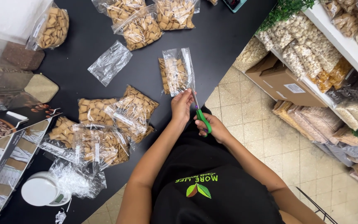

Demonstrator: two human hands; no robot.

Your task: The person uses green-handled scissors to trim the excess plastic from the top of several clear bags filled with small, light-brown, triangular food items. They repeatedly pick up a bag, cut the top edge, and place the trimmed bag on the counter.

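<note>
Clear bag (177,71) lies on the black tabletop (212,45), left hand (181,105) clamped on its near edge; right hand (213,126) closed on green scissors (200,114). Better cut straight, bag held taut.

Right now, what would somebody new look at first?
Probably the two hands at the black table's edge: the left hand holds a clear snack bag, and the right hand works green scissors along its side. Next, the heap of filled bags to the left, and the packed shelves on the right.
</note>
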